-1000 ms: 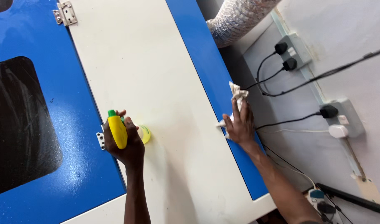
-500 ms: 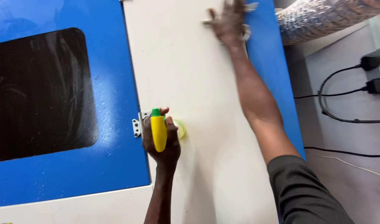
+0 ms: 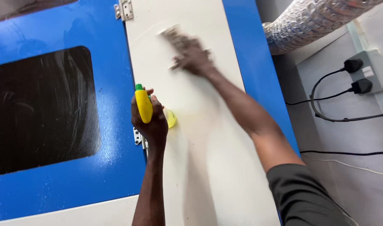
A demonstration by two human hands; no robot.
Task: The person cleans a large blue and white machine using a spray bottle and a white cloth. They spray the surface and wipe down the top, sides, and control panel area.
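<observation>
My left hand grips a yellow spray bottle with a green tip, held against the white panel of a blue and white machine. My right hand is stretched far up the same panel, pressing a pale cloth flat on it. Hand and cloth are blurred by motion. The cloth is mostly hidden under my fingers.
A blue hinged lid with a dark window lies to the left, with metal hinges at its edge. A silver flexible duct runs at the upper right. Wall sockets with black plugs and cables are at the right.
My right hand with the cloth swept from the panel's right blue edge up and across to the upper middle of the white panel. The left hand kept the bottle in place.
</observation>
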